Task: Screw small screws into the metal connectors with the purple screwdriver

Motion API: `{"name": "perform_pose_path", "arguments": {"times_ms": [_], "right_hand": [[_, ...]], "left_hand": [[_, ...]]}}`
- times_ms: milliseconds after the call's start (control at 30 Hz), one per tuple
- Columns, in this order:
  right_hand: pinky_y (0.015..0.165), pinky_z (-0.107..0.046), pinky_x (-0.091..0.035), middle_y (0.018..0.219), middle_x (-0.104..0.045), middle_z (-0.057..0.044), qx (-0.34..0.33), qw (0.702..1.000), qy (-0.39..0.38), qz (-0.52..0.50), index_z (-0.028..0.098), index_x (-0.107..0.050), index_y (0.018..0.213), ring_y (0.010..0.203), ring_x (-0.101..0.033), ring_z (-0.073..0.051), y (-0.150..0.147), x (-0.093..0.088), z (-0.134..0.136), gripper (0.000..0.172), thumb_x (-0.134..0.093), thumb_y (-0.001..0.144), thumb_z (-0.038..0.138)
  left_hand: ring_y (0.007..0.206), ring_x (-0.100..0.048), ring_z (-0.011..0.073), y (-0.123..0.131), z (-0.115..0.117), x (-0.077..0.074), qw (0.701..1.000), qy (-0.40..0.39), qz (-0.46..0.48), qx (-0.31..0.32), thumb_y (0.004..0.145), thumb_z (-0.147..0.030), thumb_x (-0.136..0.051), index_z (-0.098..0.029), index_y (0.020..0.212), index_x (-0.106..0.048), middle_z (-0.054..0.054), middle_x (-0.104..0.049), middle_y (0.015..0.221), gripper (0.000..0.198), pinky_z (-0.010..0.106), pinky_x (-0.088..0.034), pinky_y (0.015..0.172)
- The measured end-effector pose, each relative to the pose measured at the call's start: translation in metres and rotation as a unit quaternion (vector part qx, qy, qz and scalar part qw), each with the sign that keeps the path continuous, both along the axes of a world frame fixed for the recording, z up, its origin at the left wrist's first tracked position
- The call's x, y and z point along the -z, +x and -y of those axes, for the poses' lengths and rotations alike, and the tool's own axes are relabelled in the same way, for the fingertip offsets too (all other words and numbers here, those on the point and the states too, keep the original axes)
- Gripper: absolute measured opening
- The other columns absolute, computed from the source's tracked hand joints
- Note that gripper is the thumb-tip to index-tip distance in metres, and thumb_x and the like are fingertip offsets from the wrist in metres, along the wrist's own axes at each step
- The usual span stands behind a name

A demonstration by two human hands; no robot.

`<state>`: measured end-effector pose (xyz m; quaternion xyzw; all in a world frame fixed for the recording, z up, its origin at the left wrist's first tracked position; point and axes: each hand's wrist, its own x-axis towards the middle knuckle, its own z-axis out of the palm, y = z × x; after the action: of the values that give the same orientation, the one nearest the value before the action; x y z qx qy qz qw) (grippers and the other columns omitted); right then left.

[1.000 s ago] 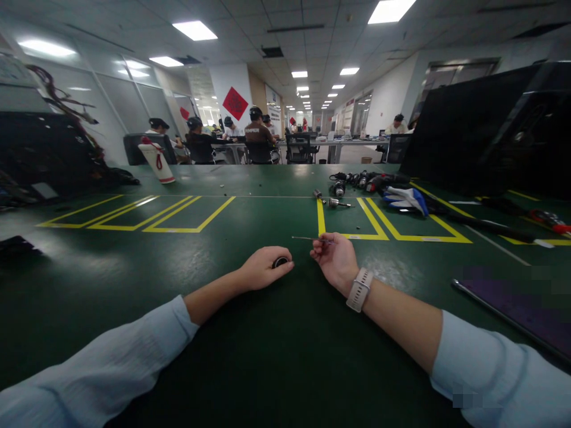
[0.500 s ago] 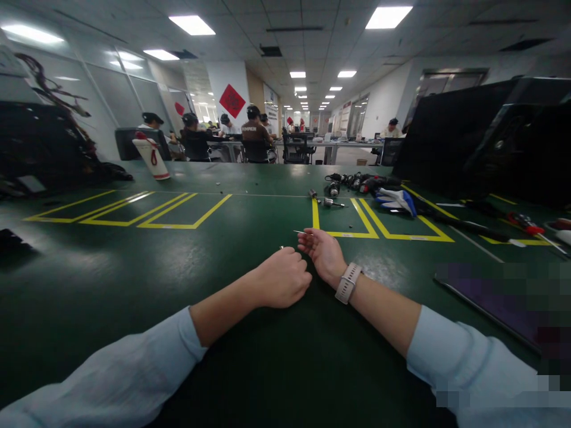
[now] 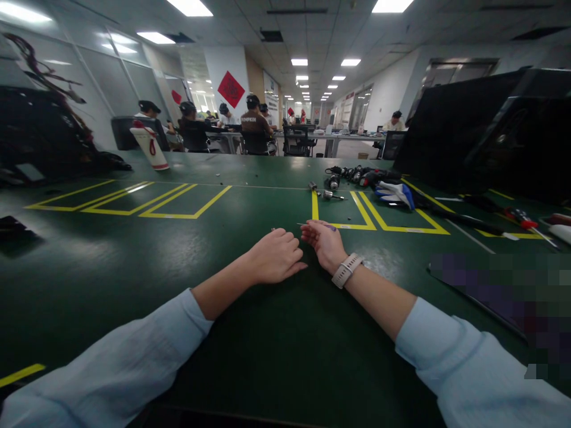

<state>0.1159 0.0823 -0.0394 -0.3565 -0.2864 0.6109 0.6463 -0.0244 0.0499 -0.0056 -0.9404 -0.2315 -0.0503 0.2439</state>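
Note:
My left hand [image 3: 277, 255] is closed, back of the hand upward, over the green table. A tiny shiny bit [image 3: 273, 229] shows past its knuckles; whatever else is in the fingers is hidden. Close by on the right, my right hand [image 3: 325, 244] is turned partly palm-in, fingers curled round a thin tool with a metal shaft and a purple end [image 3: 332, 227]. Its shaft points left, toward the left hand. The two hands are near each other but apart. Beyond the right hand lie small metal cylindrical parts [image 3: 331, 195], one with a thin shaft.
Yellow tape outlines [image 3: 348, 226] mark the green table [image 3: 214, 345]. At the right are a white-and-blue glove [image 3: 395, 195], cabled parts [image 3: 352, 173], a red screwdriver [image 3: 526, 222] and a dark flat panel [image 3: 477, 297]. A white-and-red container [image 3: 150, 148] stands at the back left. Several people sit beyond.
The view has tilted down slightly. My left hand has shifted a little left and its thumb now sticks out. The purple end of the tool now shows at my right hand.

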Motion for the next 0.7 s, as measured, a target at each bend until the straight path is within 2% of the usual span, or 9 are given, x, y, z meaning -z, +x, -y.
{"name": "perform_pose_path", "arguments": {"times_ms": [233, 300, 367, 433, 500, 600, 700], "right_hand": [[0.044, -0.019, -0.041, 0.047, -0.057, 0.003, 0.023, 0.999, -0.014, 0.022, 0.016, -0.054, 0.061, 0.044, -0.052, -0.008, 0.006, -0.002, 0.004, 0.008, -0.058, 0.067, 0.013], [0.043, -0.018, -0.039, 0.046, -0.057, 0.003, 0.03, 0.999, -0.016, 0.023, 0.016, -0.055, 0.062, 0.044, -0.051, -0.008, 0.007, -0.003, 0.009, 0.008, -0.057, 0.068, 0.014], [0.045, -0.019, -0.039, 0.048, -0.058, 0.003, 0.032, 0.999, -0.017, 0.026, 0.016, -0.057, 0.065, 0.045, -0.051, -0.008, 0.008, -0.003, 0.017, 0.006, -0.055, 0.071, 0.017], [0.049, -0.021, -0.041, 0.053, -0.06, 0.002, 0.019, 0.999, -0.011, 0.038, 0.016, -0.06, 0.068, 0.049, -0.054, -0.009, 0.01, -0.003, 0.027, 0.009, -0.056, 0.072, 0.022], [0.055, -0.023, -0.043, 0.058, -0.062, 0.0, -0.011, 0.998, 0.007, 0.066, 0.015, -0.062, 0.067, 0.055, -0.056, -0.011, 0.013, -0.003, 0.039, 0.013, -0.057, 0.073, 0.026], [0.055, -0.024, -0.041, 0.056, -0.06, 0.0, -0.05, 0.991, 0.039, 0.116, 0.015, -0.061, 0.063, 0.055, -0.055, -0.011, 0.016, -0.004, 0.057, 0.019, -0.059, 0.073, 0.031], [0.049, -0.023, -0.036, 0.049, -0.054, 0.003, -0.057, 0.985, 0.056, 0.152, 0.016, -0.058, 0.057, 0.048, -0.049, -0.009, 0.015, -0.003, 0.07, 0.023, -0.061, 0.072, 0.033]], "left_hand": [[0.068, -0.05, 0.0194, -0.009, -0.002, 0.001, 1.0, -0.019, -0.018, -0.009, 0.085, -0.033, -0.042, -0.014, 0.071, -0.06, 0.007, -0.059, 0.069, 0.03, 0.032, -0.032, 0.063], [0.068, -0.05, 0.019, -0.01, -0.001, 0.002, 0.999, -0.042, 0.013, -0.032, 0.086, -0.033, -0.039, -0.015, 0.071, -0.059, 0.007, -0.058, 0.069, 0.031, 0.032, -0.033, 0.064], [0.067, -0.05, 0.0181, -0.013, -0.002, 0.005, 0.99, -0.09, 0.078, -0.08, 0.089, -0.034, -0.033, -0.015, 0.07, -0.058, 0.005, -0.056, 0.068, 0.036, 0.031, -0.034, 0.064], [0.065, -0.05, 0.0168, -0.019, -0.005, 0.007, 0.962, -0.176, 0.161, -0.134, 0.09, -0.036, -0.026, -0.015, 0.068, -0.055, 0.004, -0.054, 0.066, 0.042, 0.03, -0.035, 0.063], [0.065, -0.05, 0.0158, -0.025, -0.008, 0.008, 0.912, -0.285, 0.247, -0.163, 0.09, -0.038, -0.023, -0.015, 0.07, -0.054, 0.002, -0.053, 0.065, 0.043, 0.029, -0.038, 0.063], [0.075, -0.052, 0.0163, -0.032, -0.011, 0.007, 0.839, -0.404, 0.332, -0.152, 0.084, -0.035, -0.034, -0.015, 0.081, -0.055, 0.002, -0.056, 0.077, 0.029, 0.028, -0.041, 0.068], [0.084, -0.052, 0.0178, -0.034, -0.008, 0.006, 0.807, -0.446, 0.359, -0.142, 0.075, -0.028, -0.047, -0.016, 0.092, -0.054, 0.003, -0.056, 0.091, 0.022, 0.03, -0.042, 0.074]]}}
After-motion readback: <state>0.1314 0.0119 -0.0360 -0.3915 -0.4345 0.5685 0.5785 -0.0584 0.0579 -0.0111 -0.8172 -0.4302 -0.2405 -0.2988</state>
